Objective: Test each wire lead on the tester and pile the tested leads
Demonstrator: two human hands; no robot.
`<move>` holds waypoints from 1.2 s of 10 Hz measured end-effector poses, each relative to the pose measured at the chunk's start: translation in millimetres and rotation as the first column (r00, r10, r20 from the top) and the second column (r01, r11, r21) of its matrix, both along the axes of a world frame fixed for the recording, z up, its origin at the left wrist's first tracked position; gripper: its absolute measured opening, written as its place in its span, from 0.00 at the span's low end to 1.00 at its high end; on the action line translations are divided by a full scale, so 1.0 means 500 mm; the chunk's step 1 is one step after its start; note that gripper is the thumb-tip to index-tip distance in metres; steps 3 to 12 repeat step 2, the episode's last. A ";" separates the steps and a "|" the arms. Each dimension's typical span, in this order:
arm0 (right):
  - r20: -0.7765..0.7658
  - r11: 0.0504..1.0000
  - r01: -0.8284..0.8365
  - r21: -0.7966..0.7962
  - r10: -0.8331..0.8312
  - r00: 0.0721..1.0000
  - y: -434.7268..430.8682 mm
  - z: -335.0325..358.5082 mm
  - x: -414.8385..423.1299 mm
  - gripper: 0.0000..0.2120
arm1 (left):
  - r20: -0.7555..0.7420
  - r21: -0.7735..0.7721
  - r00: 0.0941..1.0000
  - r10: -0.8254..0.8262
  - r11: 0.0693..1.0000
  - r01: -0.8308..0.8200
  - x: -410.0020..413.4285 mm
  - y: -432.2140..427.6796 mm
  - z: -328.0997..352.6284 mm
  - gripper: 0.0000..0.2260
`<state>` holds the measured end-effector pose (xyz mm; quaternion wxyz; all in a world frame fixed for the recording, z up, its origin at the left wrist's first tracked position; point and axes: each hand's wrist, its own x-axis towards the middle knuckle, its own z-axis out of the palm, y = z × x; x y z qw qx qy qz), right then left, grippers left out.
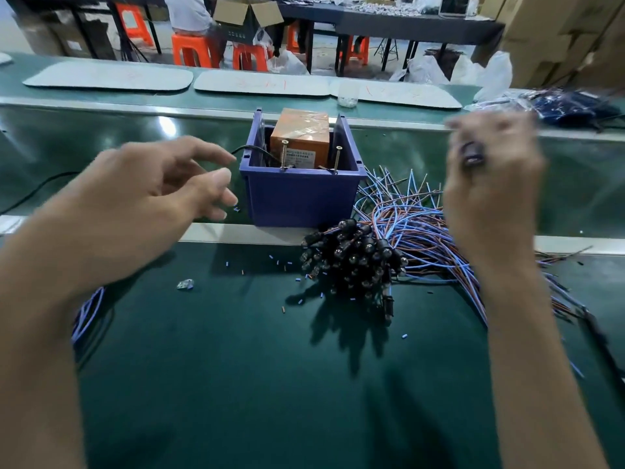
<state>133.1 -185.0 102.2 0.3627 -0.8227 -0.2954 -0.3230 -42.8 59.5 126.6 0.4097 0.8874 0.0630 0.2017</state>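
Black moulded plug [471, 154] of one wire lead sits inside the right grip [490, 170], fingers curled round it. That area is motion-blurred, so the lead's wire can't be traced. Right grip is raised clear of the green-matted tabletop [236, 367].

Below and left of the right grip: loose pile of leads [372, 252], blue and brown wires, lying on the tabletop. Its black plugs bunch at the end nearer the left grip, and the wire ends fan out behind the right forearm.

Between the two grips: blue plastic bin [301, 198] holding the orange box tester [301, 133]. Two bare metal screws [283, 154] stand upright at the tester's near edge. Thin black cable [247, 148] enters the bin on the side facing the left grip.

Left grip [162, 187]: fingers loose and spread, holding nothing, in the air with fingertips near the bin wall that faces it.

Under the left forearm: second bundle of blue wires [86, 313], mostly hidden. Small blue and brown offcuts [270, 262] lie scattered on the tabletop between the grips. Beyond the bin, far from both grips: pale flat mats [108, 77] and a clear plastic cup [347, 93].
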 end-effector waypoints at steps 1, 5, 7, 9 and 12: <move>-0.421 0.900 -0.132 -0.415 -0.061 0.905 0.021 -0.057 0.012 0.16 | 0.054 0.061 0.997 -0.055 0.997 0.051 -0.020 -0.011 0.018 0.22; -0.562 0.841 -0.244 -0.482 -0.083 0.823 0.029 -0.085 0.011 0.23 | 0.105 0.003 0.985 -0.135 0.991 0.135 -0.021 -0.008 0.024 0.16; -0.562 0.841 -0.244 -0.482 -0.083 0.823 0.029 -0.085 0.011 0.23 | 0.105 0.003 0.985 -0.135 0.991 0.135 -0.021 -0.008 0.024 0.16; -0.562 0.841 -0.244 -0.482 -0.083 0.823 0.029 -0.085 0.011 0.23 | 0.105 0.003 0.985 -0.135 0.991 0.135 -0.021 -0.008 0.024 0.16; -0.562 0.841 -0.244 -0.482 -0.083 0.823 0.029 -0.085 0.011 0.23 | 0.105 0.003 0.985 -0.135 0.991 0.135 -0.021 -0.008 0.024 0.16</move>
